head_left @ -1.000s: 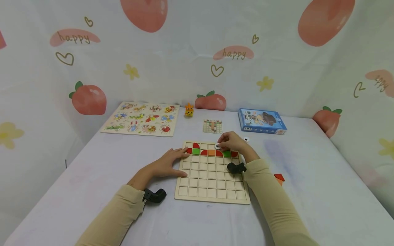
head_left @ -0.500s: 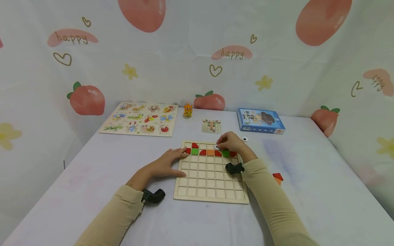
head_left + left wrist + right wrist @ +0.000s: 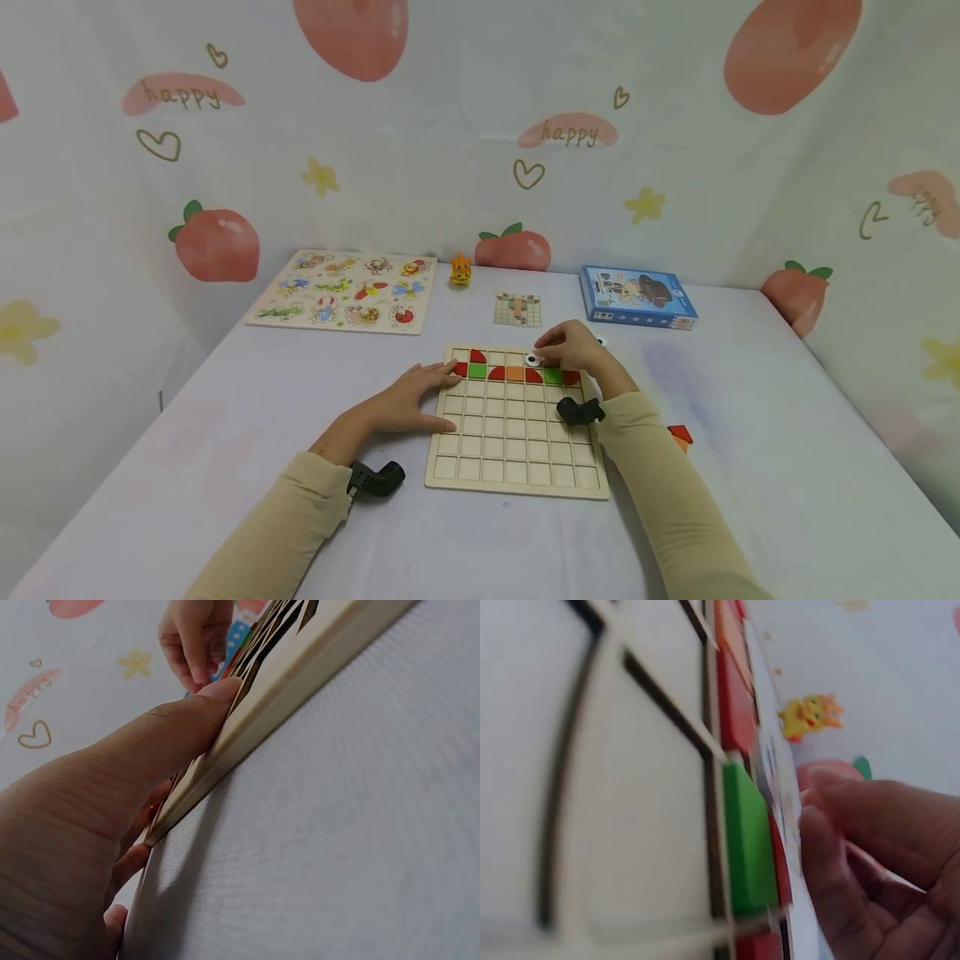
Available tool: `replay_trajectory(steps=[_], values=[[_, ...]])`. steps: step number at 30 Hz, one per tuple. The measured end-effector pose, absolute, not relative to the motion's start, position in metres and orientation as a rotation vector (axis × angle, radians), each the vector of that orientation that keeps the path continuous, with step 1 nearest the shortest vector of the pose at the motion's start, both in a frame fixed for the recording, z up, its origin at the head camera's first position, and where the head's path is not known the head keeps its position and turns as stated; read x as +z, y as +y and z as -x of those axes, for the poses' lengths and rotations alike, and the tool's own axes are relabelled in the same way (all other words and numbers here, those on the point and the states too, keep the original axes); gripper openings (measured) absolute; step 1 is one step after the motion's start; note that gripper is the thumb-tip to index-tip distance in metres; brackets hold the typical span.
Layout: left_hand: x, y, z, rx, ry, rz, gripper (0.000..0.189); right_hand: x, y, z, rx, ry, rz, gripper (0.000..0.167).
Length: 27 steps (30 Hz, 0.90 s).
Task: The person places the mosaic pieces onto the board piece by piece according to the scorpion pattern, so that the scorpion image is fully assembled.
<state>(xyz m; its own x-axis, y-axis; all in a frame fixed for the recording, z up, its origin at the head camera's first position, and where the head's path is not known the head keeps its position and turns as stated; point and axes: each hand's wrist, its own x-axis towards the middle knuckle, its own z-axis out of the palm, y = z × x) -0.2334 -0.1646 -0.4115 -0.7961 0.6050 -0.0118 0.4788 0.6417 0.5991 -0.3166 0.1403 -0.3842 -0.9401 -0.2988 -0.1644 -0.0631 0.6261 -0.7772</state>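
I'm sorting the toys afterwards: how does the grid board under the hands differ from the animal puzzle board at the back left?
The grid board has plain square cells, mostly bare, with a few red, green and orange pieces along its far rows; the animal puzzle board is covered in colourful creature pictures. The grid board is touched by the left hand and right hand; the animal puzzle board lies untouched. Both are pale wood, lying flat.

Two bare hands, left (image 3: 408, 398) and right (image 3: 576, 347). One square wooden grid board (image 3: 516, 454) holds two green square tiles (image 3: 477, 371). Two white googly eyes (image 3: 532, 360). One blue cardboard box (image 3: 637, 296), one wooden animal puzzle (image 3: 342, 290), one orange toy figure (image 3: 461, 270).
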Motion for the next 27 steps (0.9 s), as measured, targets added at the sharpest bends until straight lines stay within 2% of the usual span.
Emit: replay_trajectory(steps=[9, 16, 27], values=[[-0.413, -0.165, 0.234, 0.887, 2.646, -0.893, 0.076, -0.382, 0.171, 0.316, -1.529, 2.561, 0.086, 0.034], [-0.414, -0.166, 0.235, 0.894, 2.653, -0.909, 0.076, -0.385, 0.191, 0.319, -1.603, 2.566, -0.113, 0.039], [-0.414, -0.165, 0.233, 0.885, 2.657, -0.9, 0.077, -0.4, 0.211, 0.323, -1.564, 2.65, -0.316, 0.035]])
